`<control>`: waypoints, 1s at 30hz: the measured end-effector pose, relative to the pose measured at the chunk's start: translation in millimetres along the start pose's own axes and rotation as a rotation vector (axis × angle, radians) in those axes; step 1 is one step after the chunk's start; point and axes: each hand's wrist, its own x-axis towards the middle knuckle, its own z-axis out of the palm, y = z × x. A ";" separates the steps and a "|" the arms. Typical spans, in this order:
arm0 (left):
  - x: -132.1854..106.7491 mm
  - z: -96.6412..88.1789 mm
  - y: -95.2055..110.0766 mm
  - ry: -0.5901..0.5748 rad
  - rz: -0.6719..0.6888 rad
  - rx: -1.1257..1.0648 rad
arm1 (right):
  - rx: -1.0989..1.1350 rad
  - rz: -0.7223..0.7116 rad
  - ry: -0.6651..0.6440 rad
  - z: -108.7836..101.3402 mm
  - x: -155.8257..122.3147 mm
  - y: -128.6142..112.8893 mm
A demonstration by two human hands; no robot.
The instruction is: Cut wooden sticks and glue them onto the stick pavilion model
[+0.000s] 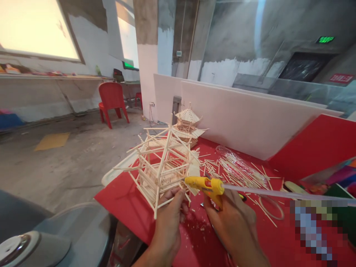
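Observation:
A pavilion model made of thin wooden sticks point(166, 152) stands tilted at the edge of the red tabletop. My left hand point(169, 217) is closed on the model's lower front edge, fingers wrapped around the sticks there; its exact grip is partly hidden. My right hand point(235, 218) is wrapped around a yellow hot glue gun point(207, 185), whose nozzle points left at the model's right side, close above my left fingertips. A long translucent glue stick point(258, 191) sticks out of the gun's back toward the right.
Behind stands a second, roofed stick model point(187, 116). Loose wooden sticks and a clear plastic bag point(236, 163) lie on the red tabletop point(200, 233). White boards point(236, 115) rise along the back. A round grey stool point(83, 230) holds a white cylindrical container point(33, 248) at lower left.

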 end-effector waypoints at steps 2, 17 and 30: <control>-0.2 -0.3 0.5 -0.007 -0.005 -0.005 | -0.022 -0.013 -0.013 -1.3 1.2 -1.0; -2.8 1.4 4.0 -0.003 -0.025 -0.016 | -0.132 -0.004 -0.093 -1.7 -3.9 -0.7; -1.7 0.5 2.7 -0.012 -0.031 -0.021 | -0.123 -0.031 -0.076 -0.6 -3.3 -0.1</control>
